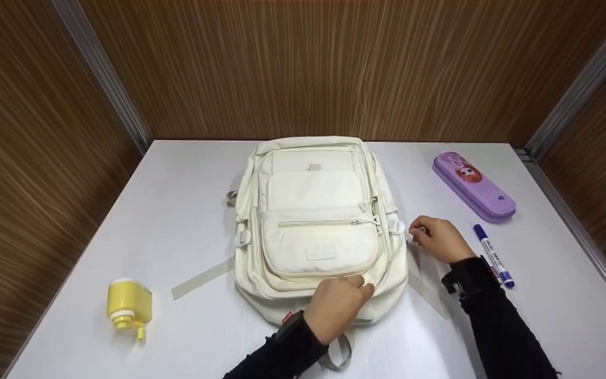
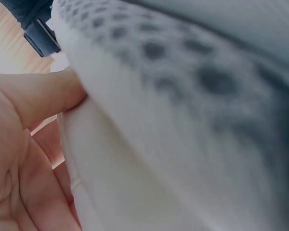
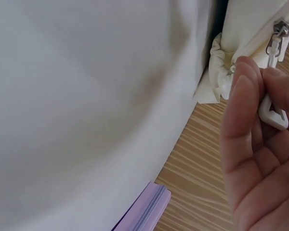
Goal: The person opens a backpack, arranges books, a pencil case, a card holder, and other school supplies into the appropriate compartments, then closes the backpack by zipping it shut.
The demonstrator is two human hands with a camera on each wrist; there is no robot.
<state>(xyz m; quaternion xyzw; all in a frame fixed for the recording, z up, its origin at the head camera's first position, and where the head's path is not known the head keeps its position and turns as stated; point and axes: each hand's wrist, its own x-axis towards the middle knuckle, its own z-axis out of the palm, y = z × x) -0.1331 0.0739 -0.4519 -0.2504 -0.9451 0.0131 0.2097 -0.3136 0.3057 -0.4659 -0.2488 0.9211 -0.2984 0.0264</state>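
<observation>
A yellow plastic bottle (image 1: 128, 307) lay on its side at the near left of the white table (image 1: 177, 189). At centre the cream fabric backpack (image 1: 313, 221) lay flat, its long axis running near to far, top at the far end. The left hand (image 1: 337, 305) gripped its near edge, fingers curled over the fabric and partly hidden. The right hand (image 1: 440, 239) pinched a white zipper pull (image 3: 272, 113) at the backpack's right side. Farther right lay a blue marker (image 1: 494, 256) and a purple pencil case (image 1: 473, 186).
</observation>
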